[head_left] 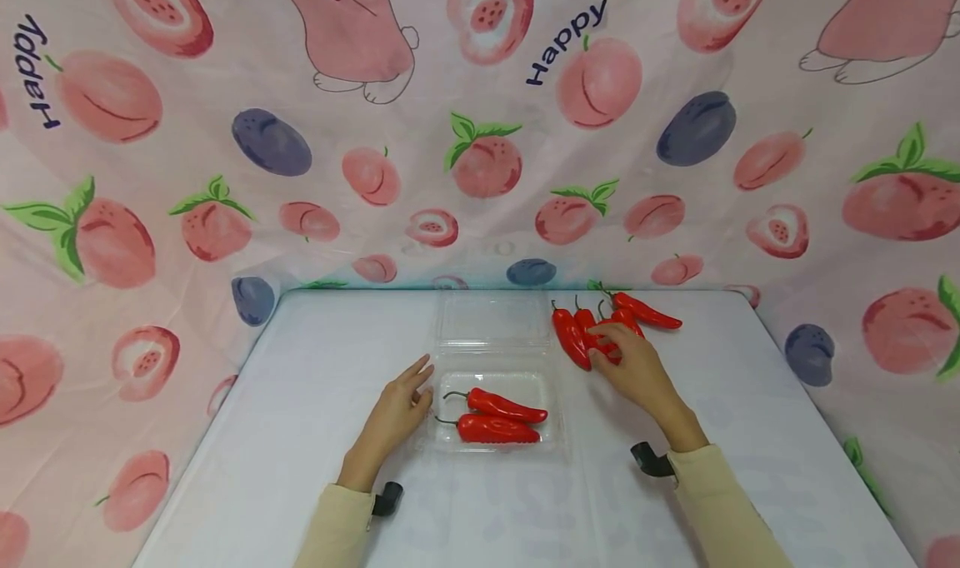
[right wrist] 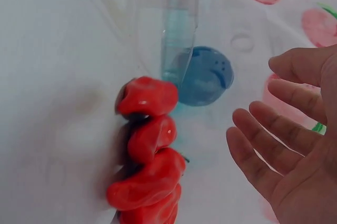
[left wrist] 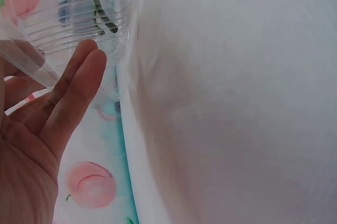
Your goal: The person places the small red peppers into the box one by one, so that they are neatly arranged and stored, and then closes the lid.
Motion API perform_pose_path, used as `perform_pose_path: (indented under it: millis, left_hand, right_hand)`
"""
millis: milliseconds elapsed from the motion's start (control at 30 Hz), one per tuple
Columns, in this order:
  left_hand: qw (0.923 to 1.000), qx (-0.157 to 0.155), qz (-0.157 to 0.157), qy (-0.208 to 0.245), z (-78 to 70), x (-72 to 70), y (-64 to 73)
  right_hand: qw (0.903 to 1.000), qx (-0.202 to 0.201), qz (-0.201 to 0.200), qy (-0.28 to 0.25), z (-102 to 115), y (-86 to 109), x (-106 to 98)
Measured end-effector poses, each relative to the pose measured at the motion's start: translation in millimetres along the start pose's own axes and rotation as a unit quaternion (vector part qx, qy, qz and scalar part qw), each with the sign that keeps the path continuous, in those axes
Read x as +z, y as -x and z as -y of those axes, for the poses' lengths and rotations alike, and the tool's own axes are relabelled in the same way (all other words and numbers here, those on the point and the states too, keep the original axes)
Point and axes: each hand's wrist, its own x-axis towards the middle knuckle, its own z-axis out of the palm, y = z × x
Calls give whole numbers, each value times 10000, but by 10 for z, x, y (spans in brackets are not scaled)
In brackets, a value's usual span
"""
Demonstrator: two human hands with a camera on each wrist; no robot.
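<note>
A clear plastic clamshell box (head_left: 495,378) lies with its lid (head_left: 491,318) folded back, away from me. Two red chili peppers, an upper one (head_left: 504,405) and a lower one (head_left: 497,429), lie side by side in its base, stems to the left. My left hand (head_left: 397,408) is at the box's left side; in the left wrist view its extended fingers (left wrist: 79,95) overlap the ridged plastic wall. My right hand (head_left: 636,368) reaches over a group of red chili peppers (head_left: 570,339). In the right wrist view its fingers (right wrist: 258,145) are spread and hold nothing, beside the peppers (right wrist: 150,97).
One more red pepper (head_left: 648,311) lies at the group's right, near the table's back edge. A white cloth covers the table (head_left: 300,435). Behind it hangs a fruit-printed curtain (head_left: 420,135). Black wrist-worn devices sit near both cuffs.
</note>
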Motion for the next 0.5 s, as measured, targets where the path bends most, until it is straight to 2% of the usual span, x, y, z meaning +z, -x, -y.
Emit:
perform_pose_path:
  millis: [500]
  left_hand:
    - [10000, -33, -7, 86, 5, 9, 4]
  right_hand:
    - [9988, 414, -241, -35, -334, -64, 7]
